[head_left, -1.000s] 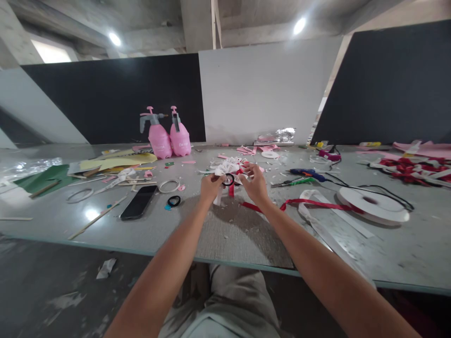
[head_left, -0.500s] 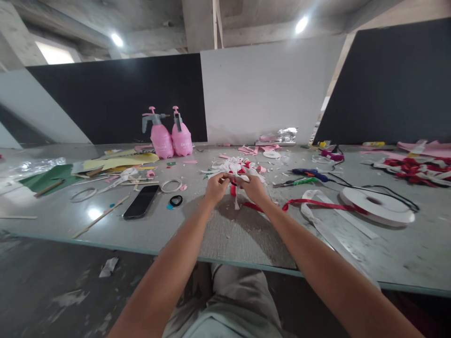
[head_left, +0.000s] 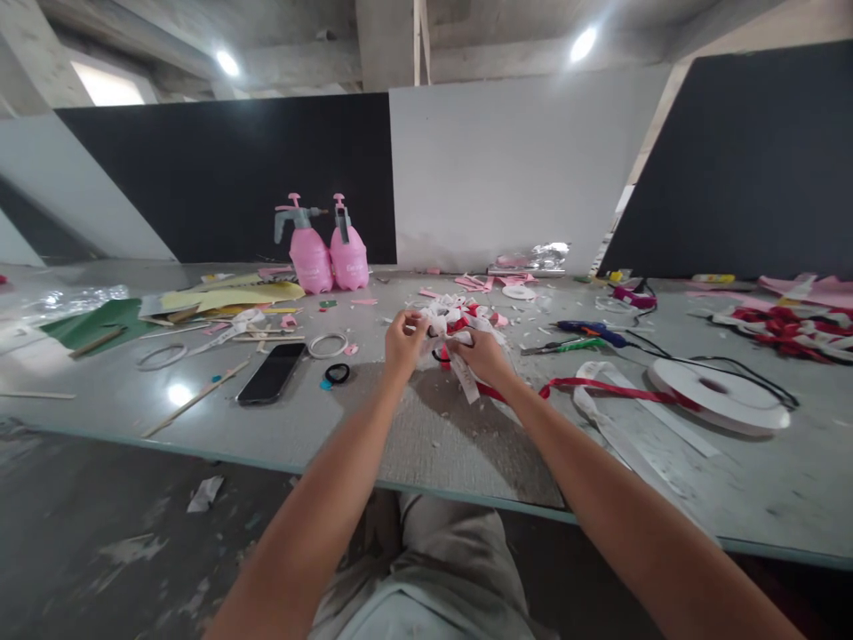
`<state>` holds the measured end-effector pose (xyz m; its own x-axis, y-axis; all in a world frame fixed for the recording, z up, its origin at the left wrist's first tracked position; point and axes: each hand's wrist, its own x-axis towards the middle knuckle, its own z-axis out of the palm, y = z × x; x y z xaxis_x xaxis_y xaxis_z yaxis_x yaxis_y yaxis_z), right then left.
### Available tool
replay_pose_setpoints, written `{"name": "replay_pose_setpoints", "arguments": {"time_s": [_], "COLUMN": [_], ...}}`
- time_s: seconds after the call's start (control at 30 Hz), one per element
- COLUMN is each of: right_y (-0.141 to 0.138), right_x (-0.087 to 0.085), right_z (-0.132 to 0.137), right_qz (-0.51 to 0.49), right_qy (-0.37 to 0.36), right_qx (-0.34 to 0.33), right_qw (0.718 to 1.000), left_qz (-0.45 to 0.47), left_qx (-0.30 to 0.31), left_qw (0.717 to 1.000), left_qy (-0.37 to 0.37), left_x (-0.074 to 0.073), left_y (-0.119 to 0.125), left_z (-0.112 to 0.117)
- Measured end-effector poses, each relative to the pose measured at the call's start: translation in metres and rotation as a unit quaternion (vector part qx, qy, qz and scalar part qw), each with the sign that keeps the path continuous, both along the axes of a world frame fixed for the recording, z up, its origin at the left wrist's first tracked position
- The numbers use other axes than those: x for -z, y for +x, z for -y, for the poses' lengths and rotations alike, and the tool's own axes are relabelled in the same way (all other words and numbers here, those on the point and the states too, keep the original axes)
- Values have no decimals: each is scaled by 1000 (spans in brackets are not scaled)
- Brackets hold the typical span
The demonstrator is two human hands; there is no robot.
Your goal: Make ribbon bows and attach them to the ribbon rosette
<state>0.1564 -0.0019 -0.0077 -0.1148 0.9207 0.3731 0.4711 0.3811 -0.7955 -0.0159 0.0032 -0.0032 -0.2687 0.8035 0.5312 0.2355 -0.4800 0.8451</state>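
Both of my hands meet over the middle of the grey table (head_left: pixel 426 444). My left hand (head_left: pixel 404 340) pinches the top of a white and red ribbon bundle (head_left: pixel 450 317). My right hand (head_left: pixel 484 355) grips the same bundle from below, with a small black ring at its fingers. A white ribbon tail (head_left: pixel 465 377) hangs down from between the hands. A red ribbon strand (head_left: pixel 586 385) trails from the bundle to the right along the table.
A black phone (head_left: pixel 272 372), a small black tape roll (head_left: pixel 337 373) and a white ring (head_left: pixel 328 345) lie left of my hands. Two pink spray bottles (head_left: pixel 326 250) stand at the back. A white ribbon spool (head_left: pixel 720 394), a blue tool (head_left: pixel 590 330) and cables lie right.
My hands drew together on the bundle, the left hand rising above it. The white ribbon tail now hangs lower between them. The view shifted slightly right.
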Motion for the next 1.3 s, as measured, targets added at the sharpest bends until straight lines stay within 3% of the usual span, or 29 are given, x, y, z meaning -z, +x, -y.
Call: {"name": "replay_pose_setpoints", "arguments": {"time_s": [0.17,0.37,0.53,0.63,0.7,0.83,0.93,1.03,1.17,1.23,1.3], "right_y": [5,-21,-55,-56,-49,-22,10,57,124,152,172], "right_x": [-17,-48,-44,-40,-46,-82,-112,-126,-110,-88,-62], "right_z": [-10,-49,-79,-85,-85,-77,-60,-32,10,26,34], "right_qz": [-6,64,207,298,312,355,406,413,427,464,499], "right_qy": [-18,-2,-2,-14,1,23,5,-21,-57,-83,-55], "right_qx": [74,86,104,104,115,87,-8,-106,-124,-106,-82], "right_qw": [997,994,973,949,943,930,914,904,894,875,861], "left_qz": [133,157,172,170,177,193,194,141,12,-38,-79], "left_qx": [-65,-82,-89,-99,-92,-61,-41,-11,49,71,90], "left_qw": [987,979,975,975,975,975,976,987,997,996,992], "left_qy": [56,100,109,103,99,92,88,71,53,49,41], "left_x": [0,1,0,-1,-2,-5,-6,-4,1,3,5], "left_y": [-15,-17,-20,-19,-18,-15,-13,-8,7,15,21], "left_z": [-9,-10,-10,-8,-6,-3,-1,3,10,12,14]}}
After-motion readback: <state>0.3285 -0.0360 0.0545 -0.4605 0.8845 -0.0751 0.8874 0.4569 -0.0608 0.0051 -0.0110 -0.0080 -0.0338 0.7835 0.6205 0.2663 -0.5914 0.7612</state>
